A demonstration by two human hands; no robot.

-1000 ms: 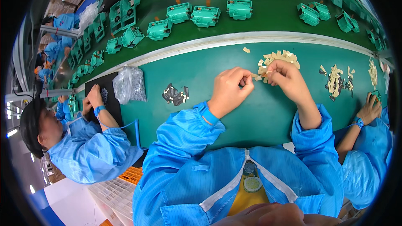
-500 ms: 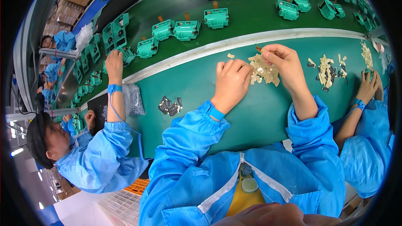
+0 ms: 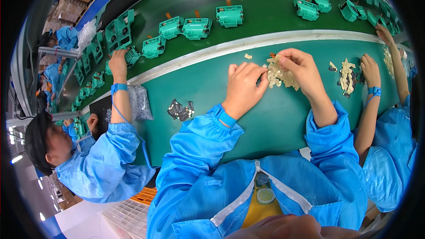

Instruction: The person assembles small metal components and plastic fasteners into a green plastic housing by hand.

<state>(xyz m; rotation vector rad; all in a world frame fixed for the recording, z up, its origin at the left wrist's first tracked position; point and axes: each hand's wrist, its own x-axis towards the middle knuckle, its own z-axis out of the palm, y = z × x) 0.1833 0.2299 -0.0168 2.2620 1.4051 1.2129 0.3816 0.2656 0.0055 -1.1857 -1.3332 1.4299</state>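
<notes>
Between the thumb and fingers of my right hand (image 3: 303, 70) is a small orange-brown strip (image 3: 272, 55), its end poking out to the left. Directly below lies a heap of small cream-coloured pieces (image 3: 283, 79) on the green bench. My left hand (image 3: 243, 86) is at the left side of this heap, thumb and forefinger pinched together. A pale scrap shows near those fingertips, but whether they grip it cannot be made out. One loose cream piece (image 3: 248, 56) lies beyond my left hand.
Teal plastic housings (image 3: 197, 28), several with orange tabs, sit on the green conveyor (image 3: 265, 13) beyond a pale rail (image 3: 199, 53). Small dark parts (image 3: 180, 110) lie left, a mixed pile (image 3: 347, 77) right. Co-workers' hands (image 3: 118, 66) (image 3: 371, 71) flank me. A clear bag (image 3: 142, 102) rests left.
My left fingertips have closed together; my right hand has barely shifted. The right co-worker's hands have parted: one now reaches to the conveyor housings, the other is beside the mixed pile.
</notes>
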